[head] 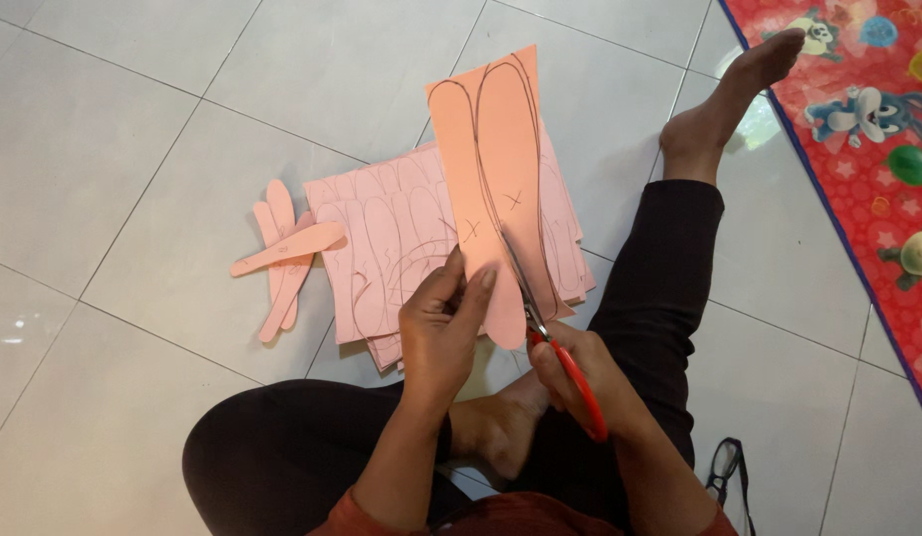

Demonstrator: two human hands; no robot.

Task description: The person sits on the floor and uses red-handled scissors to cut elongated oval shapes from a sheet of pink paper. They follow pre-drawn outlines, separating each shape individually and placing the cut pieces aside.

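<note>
A sheet of pink paper (496, 179) was held upright above the lap, near the middle of the view, with long rounded shapes drawn on it in dark pen and two small crosses marked lower down. Its lower edge was gripped by the left hand (443, 323), the fingers being closed around the paper with the thumb laid against its front. A pair of scissors (545, 333) with red handles was held in the right hand (580, 382), whose fingers were wrapped through the handles; the blades were set into the sheet from below, along one of the drawn lines, and were nearly closed together.

Just behind the sheet, a stack of pink paper (392, 238) was spread on the floor, covered with more drawn outlines. To the left of the stack, a few cut-out pink strips (282, 253) with rounded ends were laid across one another. The floor (114, 149) was made of pale grey tiles.

The legs were clothed in black trousers (650, 298); one bare foot (724, 104) was stretched toward the upper right, and the other was tucked beneath the hands. A red play mat (868, 119) printed with cartoon animals was seen at the right edge. A pair of glasses (724, 471) was lying on the tiles at the lower right
</note>
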